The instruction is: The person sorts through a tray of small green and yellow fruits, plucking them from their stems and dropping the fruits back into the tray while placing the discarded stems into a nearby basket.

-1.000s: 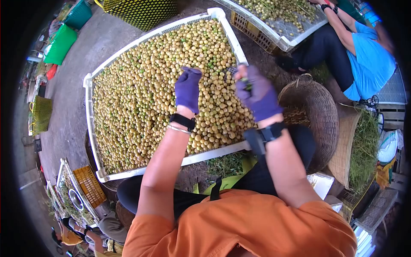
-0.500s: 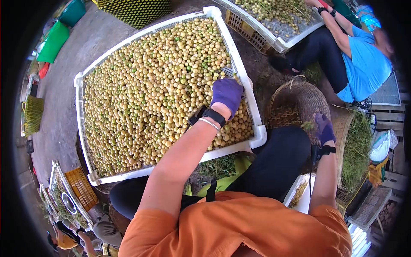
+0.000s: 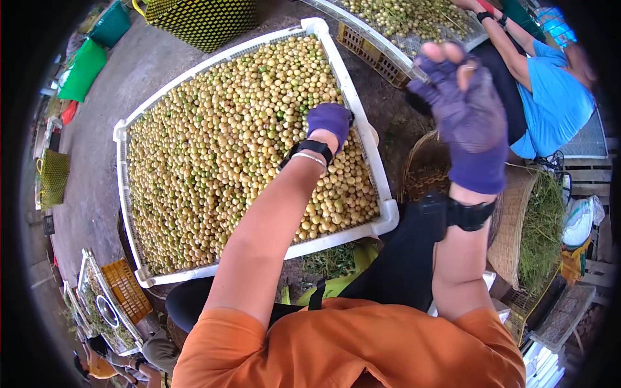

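Observation:
A large white mesh tray [image 3: 259, 260] is heaped with small round yellow-tan fruits [image 3: 226, 155], some of them green. My left hand [image 3: 328, 121], in a purple glove, reaches down at the fruits near the tray's right side. Its fingers point away under the hand and are hidden, so what they grip does not show. My right hand [image 3: 467, 119] is raised to the right of the tray, palm towards me, in a purple glove with bare fingertips. Those fingers are loosely bent and apart, slightly blurred, with nothing plainly held. Below and behind it stands a woven basket [image 3: 417, 165].
A co-worker in a blue shirt [image 3: 550, 97] sits at the upper right beside another fruit tray [image 3: 404, 39]. Green stalks [image 3: 540, 226] fill a wicker basket [image 3: 511, 236] on the right. A yellow-black woven basket [image 3: 200, 22] stands beyond my tray; an orange crate [image 3: 124, 291] is at lower left.
My right hand has risen from over the woven basket, away from the greenish bit that showed at its fingers. The left hand has shifted slightly left and up over the fruits.

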A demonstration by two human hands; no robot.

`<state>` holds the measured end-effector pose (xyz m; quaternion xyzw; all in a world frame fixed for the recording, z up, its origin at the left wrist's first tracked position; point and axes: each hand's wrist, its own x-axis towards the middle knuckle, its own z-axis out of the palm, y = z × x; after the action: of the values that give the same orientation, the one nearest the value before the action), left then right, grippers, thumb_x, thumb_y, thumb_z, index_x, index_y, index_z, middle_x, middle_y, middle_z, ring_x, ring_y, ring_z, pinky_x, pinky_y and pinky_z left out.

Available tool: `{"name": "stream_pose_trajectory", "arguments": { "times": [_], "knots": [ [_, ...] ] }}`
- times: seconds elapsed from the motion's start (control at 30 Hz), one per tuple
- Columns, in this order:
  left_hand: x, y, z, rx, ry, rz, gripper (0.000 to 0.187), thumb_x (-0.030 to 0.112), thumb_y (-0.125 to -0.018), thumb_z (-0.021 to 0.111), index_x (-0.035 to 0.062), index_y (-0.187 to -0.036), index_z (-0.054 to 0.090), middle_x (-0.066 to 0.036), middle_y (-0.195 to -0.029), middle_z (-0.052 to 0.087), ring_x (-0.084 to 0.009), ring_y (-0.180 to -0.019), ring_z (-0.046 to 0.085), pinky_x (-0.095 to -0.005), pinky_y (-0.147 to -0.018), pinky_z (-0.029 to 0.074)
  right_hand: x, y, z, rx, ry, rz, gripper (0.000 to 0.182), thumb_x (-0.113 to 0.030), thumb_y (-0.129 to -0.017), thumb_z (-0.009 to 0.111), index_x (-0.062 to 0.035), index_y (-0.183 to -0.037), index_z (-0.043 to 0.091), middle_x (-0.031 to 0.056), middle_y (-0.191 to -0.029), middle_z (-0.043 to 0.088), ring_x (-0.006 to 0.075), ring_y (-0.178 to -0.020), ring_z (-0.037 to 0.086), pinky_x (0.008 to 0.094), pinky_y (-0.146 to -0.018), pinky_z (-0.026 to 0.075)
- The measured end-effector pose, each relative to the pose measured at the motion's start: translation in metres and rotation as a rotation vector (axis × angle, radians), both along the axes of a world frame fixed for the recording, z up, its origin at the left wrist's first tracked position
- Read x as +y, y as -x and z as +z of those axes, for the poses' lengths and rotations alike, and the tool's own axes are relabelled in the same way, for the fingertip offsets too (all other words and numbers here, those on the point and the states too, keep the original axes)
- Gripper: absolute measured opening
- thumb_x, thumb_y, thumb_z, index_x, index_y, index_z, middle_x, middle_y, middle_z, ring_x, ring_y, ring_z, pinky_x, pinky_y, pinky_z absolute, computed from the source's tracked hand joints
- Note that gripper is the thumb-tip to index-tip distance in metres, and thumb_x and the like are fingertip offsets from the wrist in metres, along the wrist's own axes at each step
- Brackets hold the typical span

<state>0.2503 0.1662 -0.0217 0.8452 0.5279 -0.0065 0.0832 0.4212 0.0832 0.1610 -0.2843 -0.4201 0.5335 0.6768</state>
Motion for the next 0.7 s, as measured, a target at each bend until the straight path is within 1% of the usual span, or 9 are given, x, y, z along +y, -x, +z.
{"name": "stream_pose_trajectory", "arguments": {
  "times": [0.03, 0.2, 0.27, 0.33, 0.43, 0.5, 0.57, 0.63, 0.7],
  "knots": [
    [-0.001, 0.0, -0.001, 0.0, -0.019, -0.012, 0.025, 0.024, -0.087, 0.05, 0.0134, -0.087, 0.072, -0.01, -0.089, 0.07, -0.0295, -0.085, 0.067, -0.0414, -0.073, 0.053, 0.004, 0.014, -0.006, 0.027, 0.051, 0.001, 0.041, -0.03, -0.096, 0.053, 0.0023, -0.121, 0.055, 0.0136, -0.113, 0.063, 0.0259, -0.101, 0.061, 0.0401, -0.083, 0.051],
    [-0.001, 0.001, -0.004, 0.017, -0.033, -0.049, 0.023, 0.023, -0.086, 0.052, 0.0136, -0.086, 0.073, -0.007, -0.086, 0.07, -0.0272, -0.084, 0.068, -0.0389, -0.069, 0.053, 0.052, 0.057, -0.041, -0.777, 0.161, -0.197, 0.031, -0.03, -0.089, 0.061, -0.002, -0.1, 0.067, 0.0064, -0.079, 0.068, 0.0126, -0.075, 0.061, 0.0292, -0.067, 0.047],
    [-0.006, 0.005, 0.007, 0.069, -0.064, -0.096, 0.018, 0.018, -0.084, 0.055, 0.0148, -0.084, 0.073, -0.006, -0.082, 0.07, -0.025, -0.08, 0.068, -0.0374, -0.065, 0.053, 0.07, 0.072, -0.075, -1.076, 0.07, -0.125, 0.028, -0.028, -0.087, 0.06, -0.0003, -0.089, 0.064, 0.0139, -0.074, 0.065, 0.0239, -0.069, 0.063, 0.0347, -0.065, 0.047],
    [-0.018, 0.011, -0.005, -0.145, -0.155, 0.004, 0.017, 0.022, -0.085, 0.056, 0.0146, -0.083, 0.071, -0.008, -0.078, 0.069, -0.0257, -0.076, 0.067, -0.0387, -0.064, 0.051, 0.077, 0.087, -0.118, -1.257, -0.117, -0.137, 0.025, -0.027, -0.087, 0.059, -0.0031, -0.09, 0.065, 0.0205, -0.087, 0.065, 0.0388, -0.08, 0.062, 0.0435, -0.07, 0.049],
    [-0.052, 0.041, 0.037, -0.209, 0.094, 0.024, 0.022, 0.031, -0.084, 0.062, 0.0102, -0.085, 0.069, -0.012, -0.079, 0.068, -0.0292, -0.077, 0.066, -0.0392, -0.068, 0.051, 0.083, 0.096, -0.149, -1.351, -0.093, -0.08, 0.024, -0.027, -0.086, 0.059, -0.0037, -0.091, 0.065, 0.0195, -0.086, 0.065, 0.0381, -0.083, 0.062, 0.0452, -0.072, 0.049],
    [-0.083, 0.073, 0.034, -0.55, -0.003, 0.046, 0.021, 0.028, -0.084, 0.063, 0.0083, -0.088, 0.069, -0.016, -0.081, 0.067, -0.0277, -0.073, 0.066, -0.0393, -0.066, 0.051, 0.091, 0.103, -0.161, -1.365, -0.206, -0.068, 0.021, -0.024, -0.087, 0.057, -0.0052, -0.093, 0.065, 0.0191, -0.088, 0.064, 0.0378, -0.084, 0.062, 0.0454, -0.072, 0.049],
    [-0.098, 0.103, 0.026, -0.825, 0.331, 0.312, 0.02, 0.024, -0.088, 0.06, 0.0053, -0.089, 0.067, -0.011, -0.08, 0.066, -0.018, -0.069, 0.064, -0.0315, -0.065, 0.049, 0.098, 0.119, -0.179, -1.338, -0.353, -0.094, 0.019, -0.023, -0.089, 0.055, -0.0063, -0.092, 0.065, 0.0186, -0.089, 0.064, 0.0373, -0.083, 0.062, 0.0455, -0.072, 0.049],
    [-0.109, 0.135, 0.038, -1.293, 0.857, 0.656, 0.017, 0.023, -0.092, 0.057, 0.0073, -0.092, 0.063, 0.001, -0.074, 0.06, -0.0101, -0.064, 0.058, -0.0238, -0.058, 0.045, 0.098, 0.135, -0.19, -1.576, -0.224, 0.036, 0.018, -0.022, -0.091, 0.053, -0.0079, -0.091, 0.064, 0.0176, -0.088, 0.063, 0.0348, -0.083, 0.064, 0.0453, -0.072, 0.05],
    [-0.113, 0.157, 0.037, -1.483, 0.884, 0.738, 0.017, 0.021, -0.092, 0.058, 0.0089, -0.104, 0.06, 0.001, -0.084, 0.061, -0.009, -0.069, 0.059, -0.0212, -0.062, 0.047, 0.093, 0.141, -0.193, -1.744, -0.127, 0.022, 0.019, -0.018, -0.088, 0.059, -0.0031, -0.1, 0.063, 0.0173, -0.091, 0.062, 0.0347, -0.087, 0.063, 0.044, -0.076, 0.05]
  ]
}}
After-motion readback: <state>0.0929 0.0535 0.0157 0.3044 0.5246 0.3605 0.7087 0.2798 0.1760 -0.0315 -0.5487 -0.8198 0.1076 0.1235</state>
